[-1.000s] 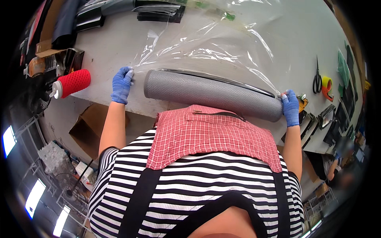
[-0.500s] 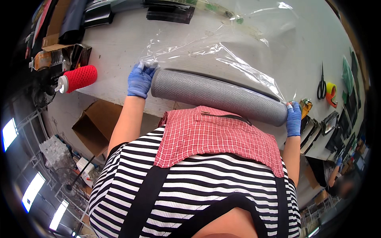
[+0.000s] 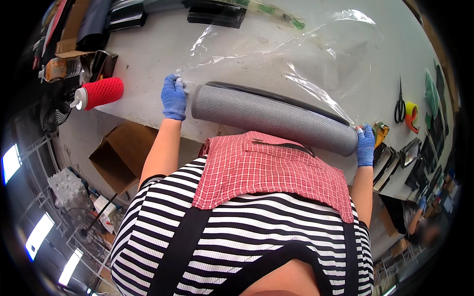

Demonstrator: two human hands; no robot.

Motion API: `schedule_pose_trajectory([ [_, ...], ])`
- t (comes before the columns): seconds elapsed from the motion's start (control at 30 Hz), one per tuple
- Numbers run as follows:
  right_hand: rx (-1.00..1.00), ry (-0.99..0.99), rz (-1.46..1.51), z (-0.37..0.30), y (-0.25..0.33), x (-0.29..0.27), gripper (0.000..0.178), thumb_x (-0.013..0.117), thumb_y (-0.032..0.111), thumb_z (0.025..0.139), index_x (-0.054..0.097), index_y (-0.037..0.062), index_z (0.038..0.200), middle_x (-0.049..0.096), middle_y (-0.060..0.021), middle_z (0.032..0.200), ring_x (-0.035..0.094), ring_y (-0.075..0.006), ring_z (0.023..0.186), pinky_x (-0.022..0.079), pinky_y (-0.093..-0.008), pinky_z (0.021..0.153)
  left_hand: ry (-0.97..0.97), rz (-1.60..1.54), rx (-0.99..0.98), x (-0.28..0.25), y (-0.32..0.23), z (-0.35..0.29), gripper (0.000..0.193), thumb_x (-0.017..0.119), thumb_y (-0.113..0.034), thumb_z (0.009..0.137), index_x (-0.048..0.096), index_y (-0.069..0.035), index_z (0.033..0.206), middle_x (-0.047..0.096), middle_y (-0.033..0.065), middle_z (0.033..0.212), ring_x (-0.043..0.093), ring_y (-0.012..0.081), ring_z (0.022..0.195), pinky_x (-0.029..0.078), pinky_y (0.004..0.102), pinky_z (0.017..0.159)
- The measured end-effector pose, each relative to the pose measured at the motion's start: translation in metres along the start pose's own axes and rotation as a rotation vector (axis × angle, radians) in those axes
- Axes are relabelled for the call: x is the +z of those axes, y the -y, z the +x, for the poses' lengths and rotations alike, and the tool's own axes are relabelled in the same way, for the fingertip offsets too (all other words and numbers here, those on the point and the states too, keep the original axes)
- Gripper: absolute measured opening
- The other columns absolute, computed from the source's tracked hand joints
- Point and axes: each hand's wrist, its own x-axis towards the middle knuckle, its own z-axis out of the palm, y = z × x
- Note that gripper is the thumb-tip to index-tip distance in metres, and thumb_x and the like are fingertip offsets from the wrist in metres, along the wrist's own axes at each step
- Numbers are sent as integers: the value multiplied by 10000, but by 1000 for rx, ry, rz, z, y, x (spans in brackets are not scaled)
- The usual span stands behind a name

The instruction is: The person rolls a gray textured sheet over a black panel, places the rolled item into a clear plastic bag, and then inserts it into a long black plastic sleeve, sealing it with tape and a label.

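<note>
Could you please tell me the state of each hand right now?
Left hand: closed, pinching the clear film.
Right hand: closed, pinching the clear film near the gray roll's right end.

A white table (image 3: pixel 148 54) marked with small dark smudges fills the middle of a dim workroom. Left of the table, bright rectangular panels (image 3: pixel 39 237), windows or lamps, I can't tell which from here, glow against dark grey beside metal framing (image 3: pixel 41 192) and what looks like a standing fan (image 3: pixel 83 229). Grey floor (image 3: pixel 81 133) shows below the table's left side; shadowed metal racking (image 3: pixel 397 269) stands past its near right corner.
</note>
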Motion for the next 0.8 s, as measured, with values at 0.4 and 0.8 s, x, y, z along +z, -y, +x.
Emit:
schedule_pose_trajectory([
  [0.4,-27,-77,-310,-6,4,12,259,737,272,874,642,33,906,685,-199,838,652,-369,759,510,-414,714,8,533,276,-24,41,-5,149,558,-159,983,629,-46,1048,647,122,876,596,230,751,504,355,740],
  [0.8,-72,-98,-214,-9,-55,22,200,649,190,886,576,12,829,522,-201,711,457,-215,654,434,-404,636,89,682,435,-33,26,2,145,591,-156,961,627,-44,1045,655,122,873,622,248,765,508,365,728],
])
